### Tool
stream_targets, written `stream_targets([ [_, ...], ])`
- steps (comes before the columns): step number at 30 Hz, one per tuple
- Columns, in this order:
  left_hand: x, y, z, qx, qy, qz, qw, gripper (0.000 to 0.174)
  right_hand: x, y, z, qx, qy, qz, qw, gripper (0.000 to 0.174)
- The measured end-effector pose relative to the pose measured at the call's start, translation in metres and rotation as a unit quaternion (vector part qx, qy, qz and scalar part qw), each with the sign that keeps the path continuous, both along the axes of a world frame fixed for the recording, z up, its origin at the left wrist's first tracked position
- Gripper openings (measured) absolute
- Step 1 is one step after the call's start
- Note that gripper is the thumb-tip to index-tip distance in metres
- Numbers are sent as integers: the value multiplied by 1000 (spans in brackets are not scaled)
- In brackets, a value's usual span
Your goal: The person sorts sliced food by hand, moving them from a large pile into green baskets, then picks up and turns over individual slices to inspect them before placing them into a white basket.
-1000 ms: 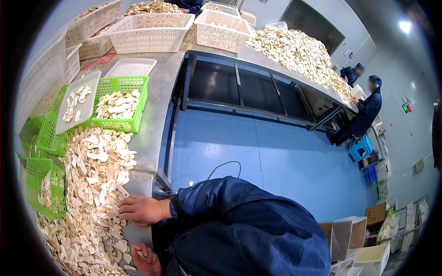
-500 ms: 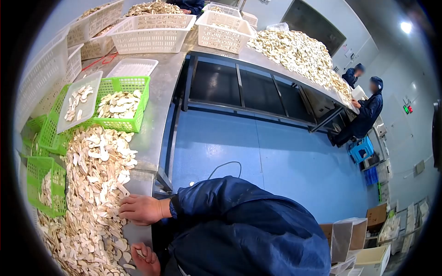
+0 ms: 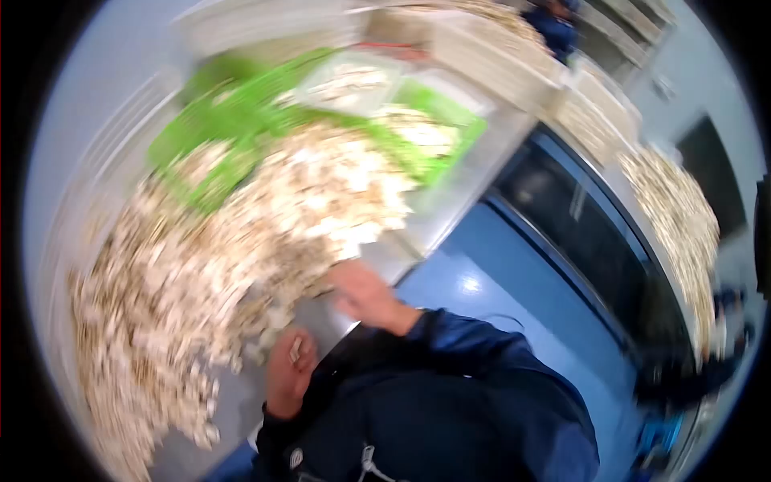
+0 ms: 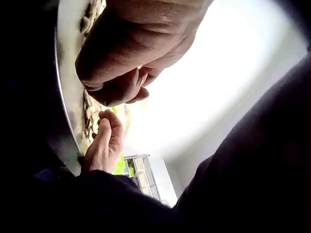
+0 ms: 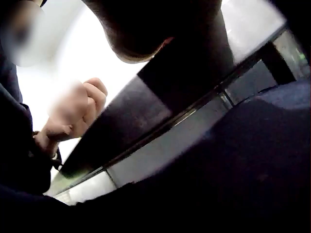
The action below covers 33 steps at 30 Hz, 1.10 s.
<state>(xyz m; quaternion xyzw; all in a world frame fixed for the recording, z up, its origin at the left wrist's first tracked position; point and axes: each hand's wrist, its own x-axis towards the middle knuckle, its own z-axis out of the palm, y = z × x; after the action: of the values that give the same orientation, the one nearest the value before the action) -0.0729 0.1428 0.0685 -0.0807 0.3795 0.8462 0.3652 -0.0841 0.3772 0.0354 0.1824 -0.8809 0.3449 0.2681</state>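
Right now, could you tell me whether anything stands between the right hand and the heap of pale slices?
Nothing visible does. The right hand sits at the near edge of the heap of pale slices on the steel table; the head view is blurred, though.

— Slices [image 3: 201, 265], colour?
— Pale cream to beige throughout the heap; any marking is lost in blur.
— Containers?
— Baskets [image 3: 241, 120]: bright green. Mesh pattern not legible.
— Surfaces?
— Worktop [image 3: 442, 210]: grey steel. Floor [image 3: 490, 265]: mid blue with a white glare spot.
— Clothing?
— Jacket [image 3: 450, 410]: plain dark navy.
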Motion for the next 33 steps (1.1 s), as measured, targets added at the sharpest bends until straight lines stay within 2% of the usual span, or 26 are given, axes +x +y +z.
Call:
stream_targets([
  [1, -1, -5, 2, 33, -27, 37, 998, 20, 1, -6, 10, -55, -17, -7, 998, 38],
  [3, -7, -14, 5, 95, -43, 106, 989, 22, -1, -29, 29, -114, -32, -41, 992, 24],
  [5, -12, -24, 7, 136, -27, 168, 976, 32, -1, -55, 39, -261, -162, 14, 952, 20],
  [7, -15, -36, -3, 176, 24, 205, 963, 47, -1, -74, 51, -261, -245, 71, 931, 19],
  [8, -16, -42, 1, 217, -5, 225, 950, 48, 0, -89, 61, -281, -262, 109, 917, 22],
  [12, -8, -60, 21, 233, -2, 298, 926, 52, 8, -132, 76, -172, -253, 170, 937, 27],
  [17, -2, -78, 9, 308, -17, 276, 910, 56, 8, -174, 84, -100, -302, 195, 928, 37],
  [18, -2, -78, 11, 292, -28, 290, 911, 57, 8, -179, 76, -103, -298, 193, 929, 41],
  [22, -1, -83, -11, 316, -1, 280, 907, 59, 2, -186, 64, -85, -241, 183, 949, 37],
  [23, -2, -84, -16, 339, 4, 272, 901, 57, 2, -186, 66, -57, -244, 168, 953, 35],
  [25, 0, -87, -17, 293, 20, 278, 915, 54, 1, -189, 68, -70, -279, 167, 943, 31],
  [28, 3, -93, -19, 307, 36, 249, 918, 52, 0, -192, 70, -64, -314, 150, 935, 23],
  [33, 12, -105, -11, 300, -5, 272, 914, 47, -5, -200, 65, -41, -343, 169, 923, 18],
])
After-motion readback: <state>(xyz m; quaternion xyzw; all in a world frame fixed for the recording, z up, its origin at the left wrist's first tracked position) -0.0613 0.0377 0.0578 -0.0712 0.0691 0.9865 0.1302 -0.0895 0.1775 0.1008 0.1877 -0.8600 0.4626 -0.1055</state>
